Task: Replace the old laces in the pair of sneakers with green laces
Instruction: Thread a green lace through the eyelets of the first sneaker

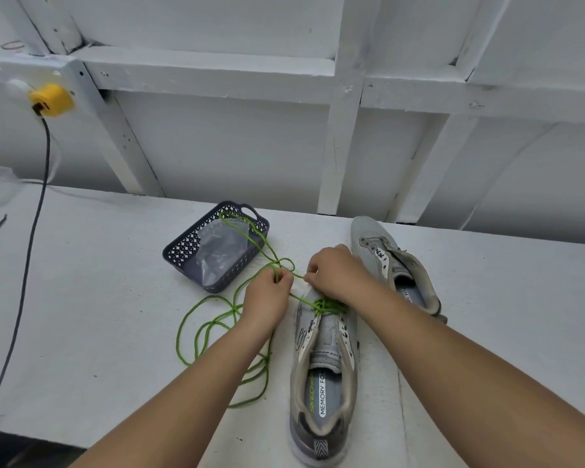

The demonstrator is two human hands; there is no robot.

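A grey sneaker (323, 376) lies in front of me with its heel toward me, and a green lace (325, 305) crosses its lowest eyelets. My left hand (267, 298) grips a strand of that lace just left of the shoe's toe. My right hand (335, 273) rests over the toe and pinches the lace near its fingertips. Long loops of the green lace (203, 336) trail over the table to the left. The second grey sneaker (395, 265), without laces, lies behind my right hand.
A dark perforated basket (183, 251) with a clear plastic bag in it stands behind the hands, with a green lace draped over its rim. A black cable (24, 275) runs down from a yellow plug (51, 99) at the left. The white table (81, 298) ends at a white framed wall.
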